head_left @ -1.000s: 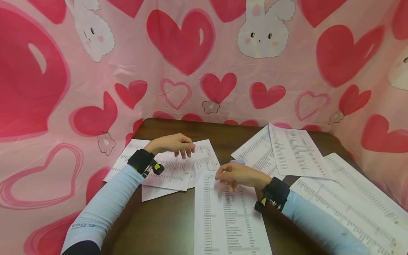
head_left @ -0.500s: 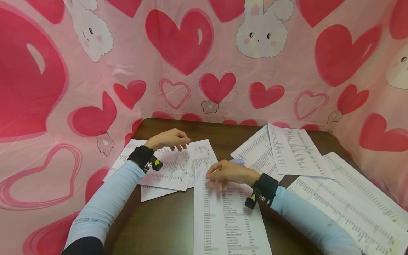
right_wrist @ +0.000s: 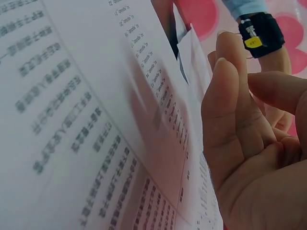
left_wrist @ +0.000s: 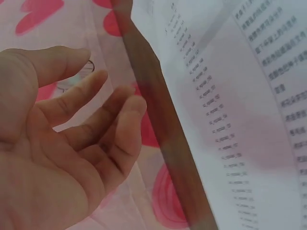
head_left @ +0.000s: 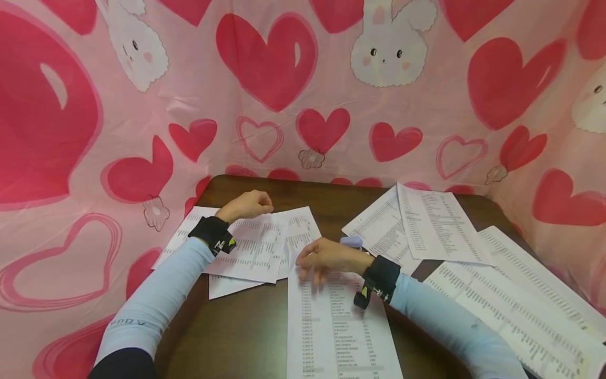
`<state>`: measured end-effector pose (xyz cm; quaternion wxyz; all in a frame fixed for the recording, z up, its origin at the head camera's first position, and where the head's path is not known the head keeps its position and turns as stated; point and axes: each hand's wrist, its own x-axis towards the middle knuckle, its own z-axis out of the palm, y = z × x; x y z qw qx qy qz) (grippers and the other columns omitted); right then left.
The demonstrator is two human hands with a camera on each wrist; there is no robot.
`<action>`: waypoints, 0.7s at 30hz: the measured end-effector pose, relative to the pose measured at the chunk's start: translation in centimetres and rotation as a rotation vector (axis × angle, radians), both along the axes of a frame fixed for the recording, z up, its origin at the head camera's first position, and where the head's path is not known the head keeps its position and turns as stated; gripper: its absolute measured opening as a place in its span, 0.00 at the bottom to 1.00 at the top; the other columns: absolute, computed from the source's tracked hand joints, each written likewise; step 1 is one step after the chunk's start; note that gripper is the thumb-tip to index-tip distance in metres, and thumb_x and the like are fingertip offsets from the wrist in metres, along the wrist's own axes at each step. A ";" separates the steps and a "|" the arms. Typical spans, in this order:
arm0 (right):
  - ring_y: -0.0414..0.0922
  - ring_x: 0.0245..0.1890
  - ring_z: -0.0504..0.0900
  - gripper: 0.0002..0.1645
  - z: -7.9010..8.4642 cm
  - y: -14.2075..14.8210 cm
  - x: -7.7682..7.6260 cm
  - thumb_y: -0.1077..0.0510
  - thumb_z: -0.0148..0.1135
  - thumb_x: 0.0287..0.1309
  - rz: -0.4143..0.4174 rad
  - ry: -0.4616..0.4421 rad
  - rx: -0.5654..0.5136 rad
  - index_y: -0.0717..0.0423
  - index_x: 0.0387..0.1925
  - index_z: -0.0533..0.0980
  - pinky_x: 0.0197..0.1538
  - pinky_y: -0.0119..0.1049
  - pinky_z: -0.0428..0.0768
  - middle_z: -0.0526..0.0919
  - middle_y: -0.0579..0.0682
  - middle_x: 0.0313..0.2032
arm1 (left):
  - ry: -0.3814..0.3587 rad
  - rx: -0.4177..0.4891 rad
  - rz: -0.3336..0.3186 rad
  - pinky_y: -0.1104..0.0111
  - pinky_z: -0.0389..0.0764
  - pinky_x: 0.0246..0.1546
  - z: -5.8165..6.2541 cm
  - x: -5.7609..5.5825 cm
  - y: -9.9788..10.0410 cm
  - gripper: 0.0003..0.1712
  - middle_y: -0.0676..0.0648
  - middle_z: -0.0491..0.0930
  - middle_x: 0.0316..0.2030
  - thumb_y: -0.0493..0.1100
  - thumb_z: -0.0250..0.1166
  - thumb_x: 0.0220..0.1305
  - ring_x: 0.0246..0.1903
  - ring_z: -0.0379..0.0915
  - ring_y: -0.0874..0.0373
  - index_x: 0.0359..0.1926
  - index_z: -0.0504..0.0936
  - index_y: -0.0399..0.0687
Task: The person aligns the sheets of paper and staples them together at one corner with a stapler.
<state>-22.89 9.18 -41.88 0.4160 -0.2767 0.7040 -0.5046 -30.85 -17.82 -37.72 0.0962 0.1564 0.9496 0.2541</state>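
A long printed sheet point(head_left: 343, 337) lies in front of me on the brown table. Over its top left part hovers my right hand point(head_left: 329, 255), fingers loosely bent. The right wrist view shows that hand point(right_wrist: 254, 129) beside the printed page point(right_wrist: 96, 120), with nothing between thumb and fingers. My left hand point(head_left: 247, 205) hangs above the left group of overlapping sheets point(head_left: 251, 258). Seen from the left wrist, its fingers point(left_wrist: 127, 124) curl loosely around nothing. A small light purple rounded object point(head_left: 351, 241) shows just behind the right hand, partly hidden by it.
Two overlapping sheets point(head_left: 437, 226) lie at the back right of the table point(head_left: 227, 326). More long printed pages point(head_left: 516, 316) spread along the right side, partly under my right sleeve. A pink cloth point(head_left: 331, 95) with hearts and rabbits hangs around the table.
My right hand has moved left across the top of the middle sheet, uncovering more of the purple object. My left hand has drawn slightly back to the left and up. The sheets stay put.
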 end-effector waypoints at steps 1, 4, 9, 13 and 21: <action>0.59 0.20 0.78 0.18 0.0 -0.2 -0.1 0.53 0.58 0.55 -0.009 0.006 0.009 0.60 0.43 0.76 0.23 0.40 0.77 0.81 0.61 0.33 | 0.021 -0.019 -0.004 0.60 0.71 0.37 0.0 -0.1 0.1 0.11 0.48 0.77 0.34 0.48 0.59 0.57 0.34 0.70 0.52 0.38 0.76 0.47; 0.58 0.20 0.79 0.17 0.2 -0.9 -0.3 0.52 0.57 0.54 -0.030 0.017 0.031 0.60 0.41 0.77 0.24 0.40 0.77 0.81 0.60 0.33 | 0.051 -0.074 -0.019 0.59 0.71 0.41 0.3 -0.4 0.2 0.14 0.47 0.77 0.36 0.47 0.60 0.56 0.36 0.71 0.53 0.41 0.75 0.45; 0.52 0.18 0.79 0.16 -0.1 -1.9 -0.6 0.53 0.57 0.55 -0.061 -0.021 0.042 0.62 0.38 0.78 0.25 0.43 0.77 0.81 0.60 0.33 | 0.047 -0.118 -0.034 0.58 0.69 0.44 0.1 -0.9 0.5 0.20 0.43 0.76 0.41 0.46 0.60 0.55 0.41 0.71 0.51 0.47 0.73 0.39; 0.52 0.18 0.80 0.16 -0.5 -2.3 -0.7 0.54 0.57 0.54 -0.082 -0.049 0.061 0.62 0.40 0.77 0.26 0.44 0.77 0.81 0.59 0.32 | 0.021 -0.128 -0.017 0.57 0.68 0.46 -0.3 -0.8 0.7 0.22 0.42 0.75 0.42 0.45 0.60 0.55 0.43 0.70 0.50 0.49 0.72 0.39; 0.53 0.20 0.80 0.15 -1.3 -3.1 -0.9 0.55 0.58 0.54 -0.109 -0.072 0.076 0.61 0.41 0.75 0.25 0.42 0.77 0.81 0.59 0.31 | 0.038 -0.175 -0.040 0.56 0.67 0.47 -1.6 -0.6 0.6 0.20 0.41 0.75 0.43 0.44 0.58 0.56 0.44 0.70 0.49 0.48 0.74 0.37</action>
